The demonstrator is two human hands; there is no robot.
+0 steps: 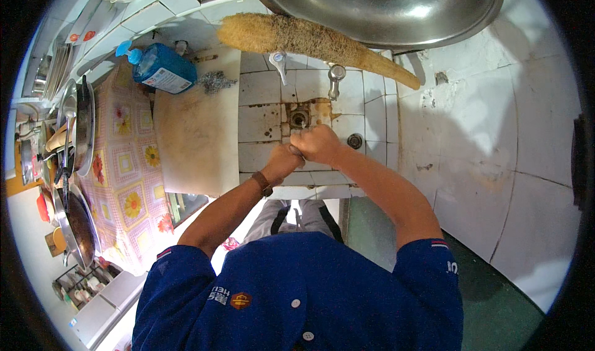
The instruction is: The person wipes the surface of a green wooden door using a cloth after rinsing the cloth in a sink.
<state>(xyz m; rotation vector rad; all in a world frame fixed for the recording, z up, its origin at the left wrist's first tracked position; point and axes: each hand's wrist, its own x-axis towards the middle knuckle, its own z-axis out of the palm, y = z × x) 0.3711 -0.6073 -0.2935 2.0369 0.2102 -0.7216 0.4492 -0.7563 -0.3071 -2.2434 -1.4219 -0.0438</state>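
Observation:
My left hand, with a brown-strapped watch on its wrist, is curled against my right hand above a white-tiled sink. Both hands have bent fingers and touch each other. A small dark, shiny thing shows between them, and a pale tip shows beyond the right fingers; whether these are parts of something held, I cannot tell. Just past my hands lies a square drain opening with brown stains around it. To the right of my right hand sits a round drain cover.
Two taps, a lever tap and a metal tap, stand behind the sink. Across them stretches a long dried loofah, before a steel basin. At left, a blue pump bottle and steel wool rest by a board.

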